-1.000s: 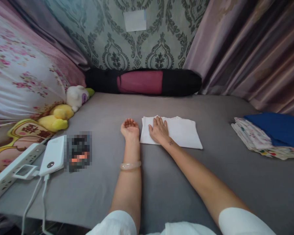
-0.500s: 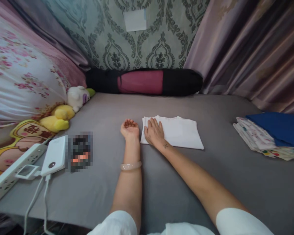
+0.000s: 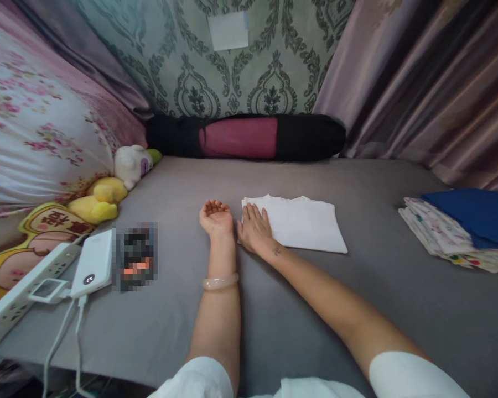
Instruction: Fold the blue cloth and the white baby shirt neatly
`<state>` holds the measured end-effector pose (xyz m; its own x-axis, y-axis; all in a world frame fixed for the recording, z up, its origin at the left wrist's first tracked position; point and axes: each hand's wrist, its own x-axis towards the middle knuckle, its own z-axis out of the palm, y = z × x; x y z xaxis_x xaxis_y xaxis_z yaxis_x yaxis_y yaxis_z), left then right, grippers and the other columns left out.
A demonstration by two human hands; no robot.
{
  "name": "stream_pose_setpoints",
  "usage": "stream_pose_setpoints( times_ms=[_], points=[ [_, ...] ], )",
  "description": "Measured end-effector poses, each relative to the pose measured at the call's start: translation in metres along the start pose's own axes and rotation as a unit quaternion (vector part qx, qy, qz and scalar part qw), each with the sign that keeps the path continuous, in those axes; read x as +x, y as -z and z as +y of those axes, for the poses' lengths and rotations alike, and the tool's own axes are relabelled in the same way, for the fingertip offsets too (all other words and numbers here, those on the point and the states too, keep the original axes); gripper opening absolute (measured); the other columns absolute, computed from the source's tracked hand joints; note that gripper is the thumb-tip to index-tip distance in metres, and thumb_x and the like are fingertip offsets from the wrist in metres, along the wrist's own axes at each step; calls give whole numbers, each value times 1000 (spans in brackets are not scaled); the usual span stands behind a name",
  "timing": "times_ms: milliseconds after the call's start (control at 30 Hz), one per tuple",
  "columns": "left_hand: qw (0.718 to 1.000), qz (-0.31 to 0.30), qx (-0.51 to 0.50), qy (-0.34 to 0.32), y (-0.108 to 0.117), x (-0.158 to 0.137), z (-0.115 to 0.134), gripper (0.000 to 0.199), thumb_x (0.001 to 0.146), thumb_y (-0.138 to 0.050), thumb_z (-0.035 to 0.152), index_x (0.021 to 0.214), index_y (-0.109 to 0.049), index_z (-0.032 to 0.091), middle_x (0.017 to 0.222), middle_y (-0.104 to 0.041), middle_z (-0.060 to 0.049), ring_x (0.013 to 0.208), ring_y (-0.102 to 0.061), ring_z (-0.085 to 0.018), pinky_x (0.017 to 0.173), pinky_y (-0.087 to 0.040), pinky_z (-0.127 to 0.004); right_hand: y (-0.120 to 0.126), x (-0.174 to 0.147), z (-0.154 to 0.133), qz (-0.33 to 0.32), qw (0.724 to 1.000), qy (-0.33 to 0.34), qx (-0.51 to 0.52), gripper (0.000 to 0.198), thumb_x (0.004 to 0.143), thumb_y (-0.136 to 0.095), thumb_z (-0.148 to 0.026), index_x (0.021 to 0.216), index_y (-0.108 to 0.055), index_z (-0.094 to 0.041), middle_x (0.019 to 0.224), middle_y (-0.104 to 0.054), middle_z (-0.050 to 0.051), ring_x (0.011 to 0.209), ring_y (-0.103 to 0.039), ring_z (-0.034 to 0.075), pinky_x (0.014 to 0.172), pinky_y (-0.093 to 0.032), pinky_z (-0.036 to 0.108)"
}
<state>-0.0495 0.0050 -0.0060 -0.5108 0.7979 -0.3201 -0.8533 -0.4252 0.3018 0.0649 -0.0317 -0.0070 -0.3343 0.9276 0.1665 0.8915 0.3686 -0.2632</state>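
Observation:
A folded white cloth (image 3: 307, 221) lies flat on the grey sheet (image 3: 299, 298), in front of me. My right hand (image 3: 255, 229) rests palm down across its left end, fingers stretched out over the fabric. Just left of the cloth, my left hand (image 3: 216, 218) lies palm up on the sheet with its fingers loosely curled and nothing in them. A pale bangle (image 3: 221, 282) circles my left wrist. The two hands are close side by side.
At the right lies a stack of folded clothes (image 3: 435, 235) with a blue piece (image 3: 468, 215) on top. A power bank (image 3: 93, 262), a power strip (image 3: 20, 298) and plush toys (image 3: 95, 202) line the left. A black and red roll (image 3: 238, 137) lies at the back.
My right hand has slid slightly left, to the cloth's left edge. My left hand has shifted a little to the left. The cloth stays about where it was.

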Motion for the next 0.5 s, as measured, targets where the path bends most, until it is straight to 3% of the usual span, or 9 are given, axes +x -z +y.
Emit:
stream_pose_setpoints(
  times_ms=[133, 300, 500],
  points=[
    [1000, -2, -10, 2, -1, -1, 3, 23, 84, -39, 18, 68, -55, 18, 60, -57, 1, 54, -56, -9, 57, -42, -21, -2, 12, -2, 14, 1000, 7, 4, 57, 96, -30, -32, 143, -35, 0, 152, -29, 19, 142, -19, 27, 115, -7, 45],
    [1000, -1, 5, 1, 0, 2, 3, 22, 83, -39, 18, 68, -55, 18, 60, -58, 1, 54, -56, -9, 57, -42, -22, -8, 18, -2, -16, 1000, -1, 7, 59, 96, -30, -35, 143, -35, 0, 153, -27, 19, 142, -21, 28, 115, -11, 46],
    [989, -37, 141, -16, -3, 0, -6, 21, 82, -42, 26, 71, -58, 20, 66, -61, 0, 59, -58, -9, 61, -42, -22, -2, 19, 2, -42, 999, 12, 23, 57, 97, -28, -32, 144, -35, -2, 153, -27, 17, 142, -20, 27, 115, -12, 47]
  ],
)
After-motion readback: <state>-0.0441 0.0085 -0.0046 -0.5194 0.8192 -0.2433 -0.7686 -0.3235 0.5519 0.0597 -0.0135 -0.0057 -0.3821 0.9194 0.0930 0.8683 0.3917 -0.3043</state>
